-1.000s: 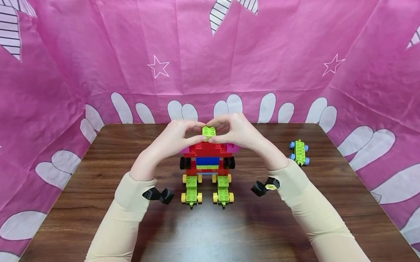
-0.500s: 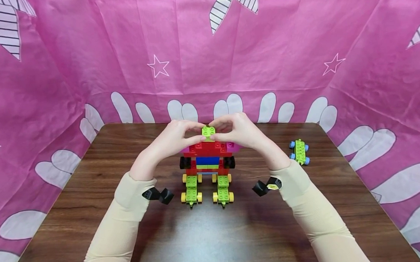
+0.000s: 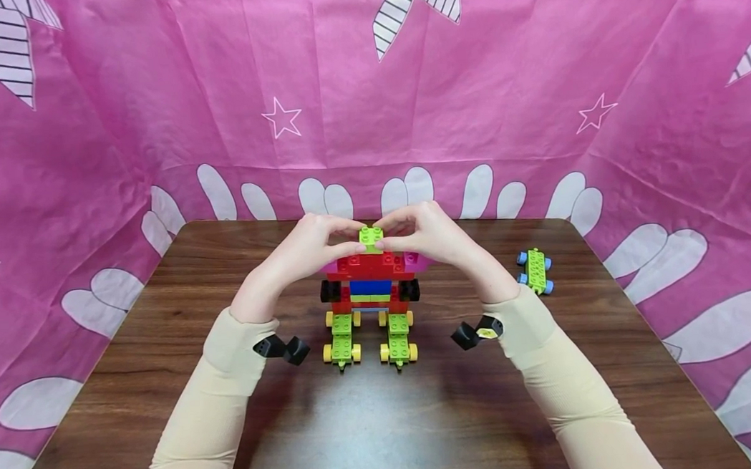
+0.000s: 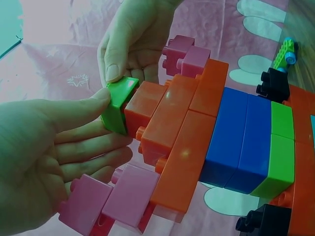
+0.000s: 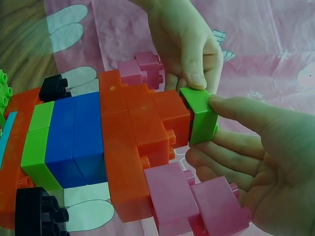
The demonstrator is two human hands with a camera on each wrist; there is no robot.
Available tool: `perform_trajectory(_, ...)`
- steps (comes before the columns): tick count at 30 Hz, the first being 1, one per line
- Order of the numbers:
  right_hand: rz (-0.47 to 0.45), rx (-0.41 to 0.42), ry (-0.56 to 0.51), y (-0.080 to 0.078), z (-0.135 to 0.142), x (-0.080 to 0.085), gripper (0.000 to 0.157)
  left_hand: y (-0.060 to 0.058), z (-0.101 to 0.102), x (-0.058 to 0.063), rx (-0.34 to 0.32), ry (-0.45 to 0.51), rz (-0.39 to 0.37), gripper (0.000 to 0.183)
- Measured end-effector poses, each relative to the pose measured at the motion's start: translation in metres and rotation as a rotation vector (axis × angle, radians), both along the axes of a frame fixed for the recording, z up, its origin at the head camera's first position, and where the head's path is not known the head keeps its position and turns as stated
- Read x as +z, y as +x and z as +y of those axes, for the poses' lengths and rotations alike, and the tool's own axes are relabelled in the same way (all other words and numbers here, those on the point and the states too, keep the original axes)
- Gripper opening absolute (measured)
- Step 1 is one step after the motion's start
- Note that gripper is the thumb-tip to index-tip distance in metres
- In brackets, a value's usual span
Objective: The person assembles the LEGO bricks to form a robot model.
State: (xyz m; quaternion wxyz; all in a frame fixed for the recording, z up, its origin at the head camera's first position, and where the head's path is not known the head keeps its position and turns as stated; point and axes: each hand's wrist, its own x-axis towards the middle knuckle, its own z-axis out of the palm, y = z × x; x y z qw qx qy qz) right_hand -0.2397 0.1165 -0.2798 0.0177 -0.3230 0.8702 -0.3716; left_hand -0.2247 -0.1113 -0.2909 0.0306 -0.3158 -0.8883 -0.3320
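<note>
A bright green brick is at the top of a tall figure built of toy bricks. From the left side my left hand pinches this brick, its thumb on the near face. My right hand pinches it from the right in the same way. In the right wrist view the green brick meets the red brick below it; whether it is pressed fully home I cannot tell. Pink bricks stick out at both sides as arms. Blue bricks form the middle, and black bricks flank it.
The figure stands on green wheeled bases with yellow wheels, on a dark wooden table. Farther right lies a loose green wheeled base with blue wheels. Pink patterned cloth surrounds the table's back and sides.
The green brick and the fingertips on it have shifted very slightly left. Both hands keep their pinch, and the rest of the figure stays in place.
</note>
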Motion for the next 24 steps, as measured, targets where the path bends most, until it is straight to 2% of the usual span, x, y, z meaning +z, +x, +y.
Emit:
perform_trajectory(13,-0.037,-0.011,0.017,-0.0014,-0.0011,0.0001,0.030,-0.0030,0.0000,0.0017,0.035,0.034,-0.080,0.039)
perform_trajectory(24,-0.020,0.028,0.061,-0.0034,-0.0016,0.0050,0.028,-0.0051,-0.0015,0.0035,0.001,0.014,-0.059,0.041)
